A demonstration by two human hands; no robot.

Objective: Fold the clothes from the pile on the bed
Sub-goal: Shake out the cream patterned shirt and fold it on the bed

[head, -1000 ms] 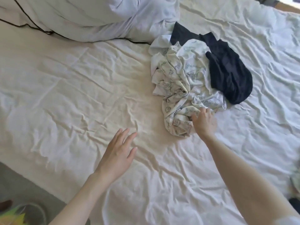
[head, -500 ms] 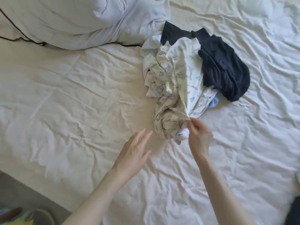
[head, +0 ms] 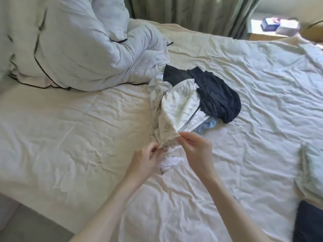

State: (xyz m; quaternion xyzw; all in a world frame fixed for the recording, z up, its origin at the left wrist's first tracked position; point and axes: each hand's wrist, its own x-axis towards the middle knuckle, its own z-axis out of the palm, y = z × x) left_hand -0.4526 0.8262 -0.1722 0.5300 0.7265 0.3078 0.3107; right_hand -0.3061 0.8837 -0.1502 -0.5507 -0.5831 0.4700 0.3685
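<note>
A white printed garment point(head: 176, 109) is stretched up off the pile in the middle of the bed. My right hand point(head: 195, 151) pinches its near edge between thumb and fingers. My left hand point(head: 145, 158) pinches the same bunched edge just to the left, where a white crumpled end hangs below. Behind it lies a dark navy garment point(head: 218, 100), crumpled on the sheet. A small light blue piece point(head: 208, 125) pokes out from under the printed garment.
The wrinkled cream bed sheet point(head: 78, 137) spreads wide on the left and near side. A bunched pale duvet point(head: 78, 49) lies at the back left. Folded pale fabric point(head: 312, 172) and a dark item point(head: 309, 222) sit at the right edge. Green curtains point(head: 192, 13) hang behind.
My right hand pulled the printed garment toward me and lifted it. My left hand came in from the left and took hold of its edge. The view tilted up, showing more of the room.
</note>
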